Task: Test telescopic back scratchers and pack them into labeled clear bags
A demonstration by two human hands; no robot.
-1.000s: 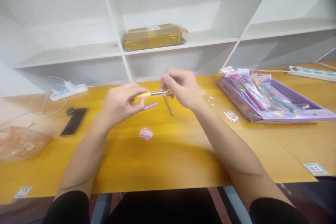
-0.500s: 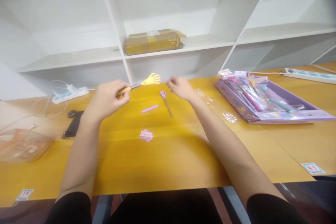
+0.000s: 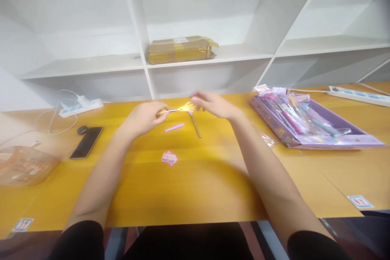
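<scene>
My left hand [image 3: 143, 118] is closed on the handle of a small yellow hand-shaped scratcher [image 3: 183, 108], held just above the yellow table [image 3: 195, 187]. Its yellow claw points right, toward my right hand [image 3: 213, 105], whose fingers are stretched out and close to the claw, holding nothing. Under the hands lie a second scratcher with a purple claw and a metal rod [image 3: 195, 125] and a short purple handle piece [image 3: 174, 127]. A small pink wrapper [image 3: 169, 157] lies nearer to me.
A purple tray of packed toys [image 3: 307, 124] sits at the right, with clear plastic wrap [image 3: 265, 137] beside it. A black phone [image 3: 86, 142] and a power strip [image 3: 79, 105] are at the left. White shelves behind hold a brown parcel [image 3: 180, 49].
My left hand moved the yellow scratcher back toward the middle and lowered it. My right hand, off the scratcher since half a second ago, now reaches near its claw.
</scene>
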